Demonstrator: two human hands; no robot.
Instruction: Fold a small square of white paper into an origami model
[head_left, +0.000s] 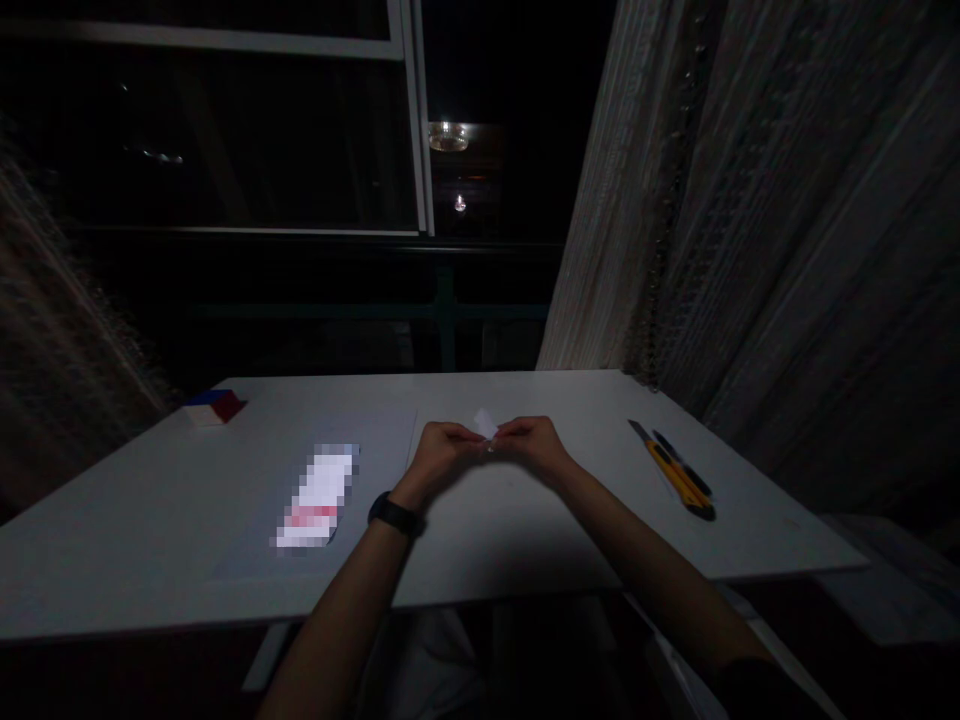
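Observation:
Both my hands meet above the middle of a white table. Between my fingertips is a small folded piece of white paper, with a pointed part sticking up. My left hand, with a dark band on its wrist, pinches the paper from the left. From the other side my right hand pinches it too. The lower part of the paper is partly hidden by my fingers, and dim light blurs its folds.
At left, a bright phone-like screen, pixelated, lies on a white sheet. A colored puzzle cube sits at the far left. A yellow utility knife and a dark pen lie at right. Curtains hang behind.

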